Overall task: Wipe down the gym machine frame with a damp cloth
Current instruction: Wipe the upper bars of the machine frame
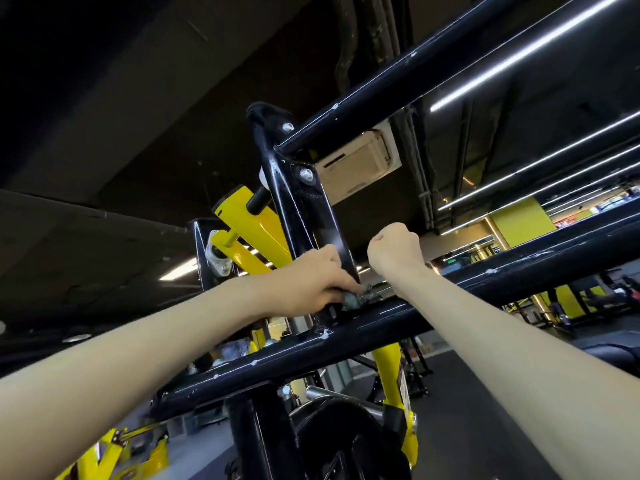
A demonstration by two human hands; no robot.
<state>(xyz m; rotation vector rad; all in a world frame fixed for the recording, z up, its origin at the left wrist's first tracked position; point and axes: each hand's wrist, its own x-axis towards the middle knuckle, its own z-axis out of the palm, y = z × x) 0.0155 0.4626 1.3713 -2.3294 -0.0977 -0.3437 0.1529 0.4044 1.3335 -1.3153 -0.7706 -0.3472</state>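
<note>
The left hand [311, 285] holds a crumpled grey cloth [360, 299] on the black frame crossbar [398, 322], fingers curled round it. The right hand [394, 249] is raised beside it, fingers balled into an empty fist.

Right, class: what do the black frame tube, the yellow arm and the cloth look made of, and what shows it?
Black frame tube: likely painted steel, glossy; light streaks and white chips.
Yellow arm: probably metal, glossy yellow coat with highlights.
Cloth, gripped by the left hand: soft grey fabric, crumpled.
</note>
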